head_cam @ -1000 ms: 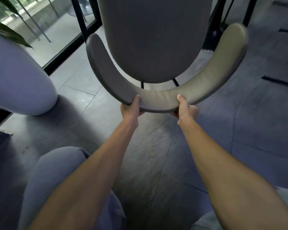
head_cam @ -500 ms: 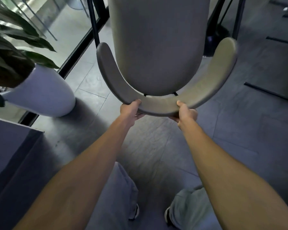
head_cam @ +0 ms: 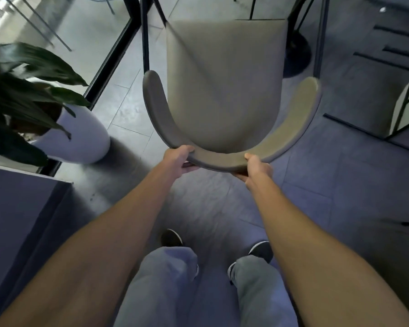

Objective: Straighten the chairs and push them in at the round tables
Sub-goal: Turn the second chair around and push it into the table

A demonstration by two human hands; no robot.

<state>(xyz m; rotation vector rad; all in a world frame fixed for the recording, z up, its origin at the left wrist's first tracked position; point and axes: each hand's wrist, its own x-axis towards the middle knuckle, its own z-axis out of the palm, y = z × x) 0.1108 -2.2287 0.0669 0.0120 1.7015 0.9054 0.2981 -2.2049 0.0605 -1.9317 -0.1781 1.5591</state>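
Note:
A grey chair [head_cam: 224, 86] with a curved backrest [head_cam: 290, 133] and thin black legs stands straight ahead of me on the tiled floor. My left hand [head_cam: 178, 160] grips the backrest's left part from below, thumb on top. My right hand [head_cam: 257, 169] grips the backrest a little right of its middle in the same way. A dark round table base [head_cam: 295, 55] shows behind the chair on the right; the tabletop itself is not in view.
A white planter [head_cam: 80, 140] with dark green leaves stands at the left by a glass wall with a black frame [head_cam: 111, 57]. A dark block [head_cam: 21, 208] fills the lower left. Part of another grey chair [head_cam: 408, 102] is at the right edge. My feet are below.
The chair has slid away from me toward the table base, so its whole seat now shows. I have stepped after it; both hands keep their hold on the backrest.

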